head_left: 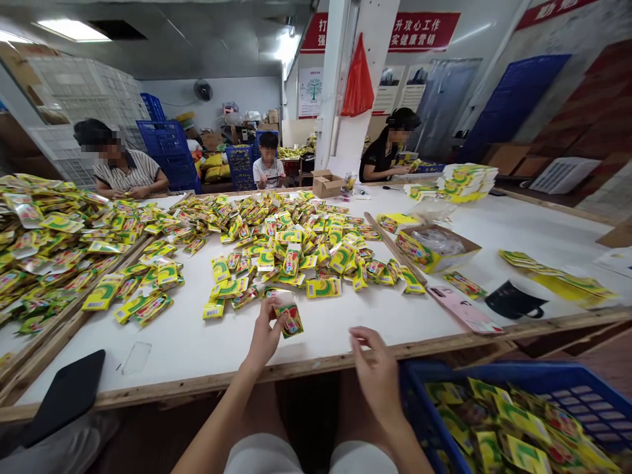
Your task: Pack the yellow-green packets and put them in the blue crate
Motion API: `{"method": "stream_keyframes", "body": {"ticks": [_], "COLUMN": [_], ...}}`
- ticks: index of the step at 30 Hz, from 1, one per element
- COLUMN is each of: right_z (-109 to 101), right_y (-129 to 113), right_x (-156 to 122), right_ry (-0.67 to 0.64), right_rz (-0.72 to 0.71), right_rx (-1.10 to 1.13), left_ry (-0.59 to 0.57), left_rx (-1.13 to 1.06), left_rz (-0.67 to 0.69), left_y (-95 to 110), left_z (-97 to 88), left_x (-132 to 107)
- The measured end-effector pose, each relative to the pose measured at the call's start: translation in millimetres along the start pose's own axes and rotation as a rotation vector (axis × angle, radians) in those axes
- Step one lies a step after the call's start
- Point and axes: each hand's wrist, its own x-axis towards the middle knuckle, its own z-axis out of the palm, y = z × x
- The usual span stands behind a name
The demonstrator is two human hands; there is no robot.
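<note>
By the blue crate (494, 372) the right hand (378, 372) hovers spread, empty; the left hand (264, 339)'s grip pinches one packet (291, 322), mid-pick, wanting a clean lift.

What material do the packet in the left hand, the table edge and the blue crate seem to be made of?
Packet in the left hand: glossy printed plastic film, probably; it reflects light. Table edge: bare, unpainted wood, grain visible. Blue crate: moulded plastic, likely, with a gridded wall.
</note>
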Motion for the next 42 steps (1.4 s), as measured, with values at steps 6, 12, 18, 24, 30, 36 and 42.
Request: {"method": "stream_keyframes", "body": {"ticks": [6,12,18,24,30,36,42], "right_z": [84.7,88.0,89.8,97.6,92.7,90.2,94.8], "right_y": [-5.3,0.3,-7.0,-9.6,-12.2,-16.1,-19.9], "right_x": [-3.8,2.9,20.2,13.2,9.4,11.8,18.2], "right_ry": [-0.337,-0.458,-0.453,-0.343,-0.415,-0.437,-0.395], "right_rz": [0.065,0.043,-0.071,0.02,-0.082,-0.085,-0.034], "right_rx": [0.37,0.353,0.255,0.347,0.345,0.293,0.233], "left_ry": [-0.087,-0.07,-0.07,0.055,0.011,0.029,0.094], "left_rx": [-0.109,-0.008,0.044,-0.055,0.042,0.054,0.025], "left_rz": [-0.059,-0.046,0.03,0.043,0.069,0.047,-0.007], "left_y": [2.3,-12.9,-9.3,-11.9,-1.2,1.9,0.0], "left_z": [-4.0,-5.7,-0.5,6.5,0.1,0.3,2.7], "left_x": [-24.4,-27.8,-25.2,-34.4,-37.9,-37.3,-29.7]}}
